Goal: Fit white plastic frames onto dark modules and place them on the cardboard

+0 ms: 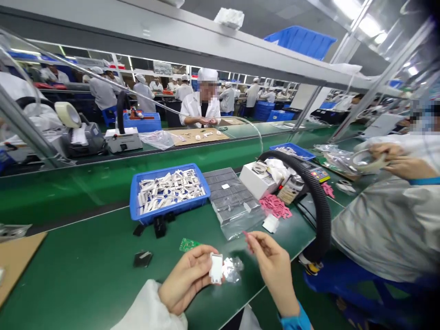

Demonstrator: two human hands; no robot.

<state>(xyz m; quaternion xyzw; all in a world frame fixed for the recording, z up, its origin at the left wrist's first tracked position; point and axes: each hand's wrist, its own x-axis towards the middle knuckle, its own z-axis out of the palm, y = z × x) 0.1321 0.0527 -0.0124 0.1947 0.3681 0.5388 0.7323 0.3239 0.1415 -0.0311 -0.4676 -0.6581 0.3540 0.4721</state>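
Note:
My left hand (pixel 192 277) is closed on a small white plastic frame (pixel 216 268), held by its left edge above the green bench. To the right of it, my right hand (pixel 270 254) pinches a small pink piece (pixel 246 234) between thumb and fingertips. The two hands are apart. Just beside the white frame shows a crumpled shiny clear film (pixel 233 269). A green circuit board (pixel 188 245) lies behind my left hand. Several more pink pieces (pixel 275 206) are heaped beyond my right hand, near a white part (pixel 271 223).
A blue tray (pixel 133 201) of white parts stands at the back, beside grey foam sheets (pixel 230 188) in plastic. Small black parts (pixel 142 259) lie left. A black flexible hose (pixel 321 206) arches at right. A co-worker (pixel 398 206) sits right; another person (pixel 202 103) works opposite.

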